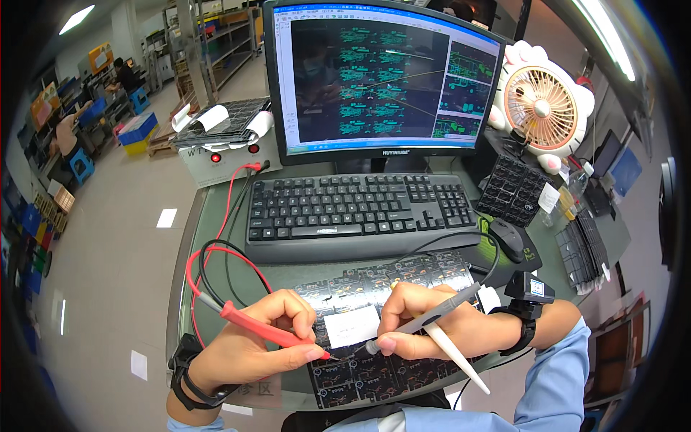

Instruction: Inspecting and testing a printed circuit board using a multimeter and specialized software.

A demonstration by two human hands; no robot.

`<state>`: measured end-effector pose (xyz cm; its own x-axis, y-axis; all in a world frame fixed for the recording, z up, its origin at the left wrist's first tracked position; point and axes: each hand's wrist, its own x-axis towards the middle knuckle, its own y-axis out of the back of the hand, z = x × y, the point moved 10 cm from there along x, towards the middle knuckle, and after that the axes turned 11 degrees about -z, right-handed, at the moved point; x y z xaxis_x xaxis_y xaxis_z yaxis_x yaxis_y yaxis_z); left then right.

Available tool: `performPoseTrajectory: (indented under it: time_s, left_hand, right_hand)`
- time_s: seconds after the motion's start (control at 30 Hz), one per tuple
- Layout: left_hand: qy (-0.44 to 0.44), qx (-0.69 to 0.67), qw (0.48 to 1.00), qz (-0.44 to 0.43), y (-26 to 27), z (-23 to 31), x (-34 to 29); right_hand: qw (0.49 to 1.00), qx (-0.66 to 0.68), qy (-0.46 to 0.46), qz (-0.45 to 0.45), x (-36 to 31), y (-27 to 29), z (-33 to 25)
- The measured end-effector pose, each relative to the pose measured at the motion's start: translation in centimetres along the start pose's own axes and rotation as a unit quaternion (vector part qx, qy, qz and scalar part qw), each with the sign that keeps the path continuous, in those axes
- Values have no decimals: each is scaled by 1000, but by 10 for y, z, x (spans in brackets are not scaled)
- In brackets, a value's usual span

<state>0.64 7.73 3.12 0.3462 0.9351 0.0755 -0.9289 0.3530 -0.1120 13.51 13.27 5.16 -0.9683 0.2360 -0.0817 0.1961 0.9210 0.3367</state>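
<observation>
From afar I watch the left hand (255, 338) pinch the red probe (260, 327) and the right hand (479, 333) close around the grey probe (448, 307) and white stick (458, 358), board (389, 376) beneath both, apparently mid-probing, the next move needing steady contact.

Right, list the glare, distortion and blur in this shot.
Head view: ceiling light blown out, with bright reflections on the floor; head view: pale sheen across the circuit board, faint reflections on the screen; head view: fisheye bending toward black edges; head view: red probe fairly crisp, distant workers' details too soft to read.
</observation>
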Motion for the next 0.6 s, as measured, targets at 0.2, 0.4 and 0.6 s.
performPoseTrajectory:
  time_s: [0.2, 0.4, 0.6]
  left_hand:
    - [3, -3, 1000, -12, -2, -3, 0]
    - [-1, -2, 1000, -10, -1, -4, 1]
    - [-5, 3, 1000, -19, -4, -2, 3]
  right_hand:
    - [1000, -16, -9, -3, 0, 0, 1]
    - [1000, -22, -1, -10, 1, 0, 0]
    - [999, -34, 12, 7, 0, 0, -1]
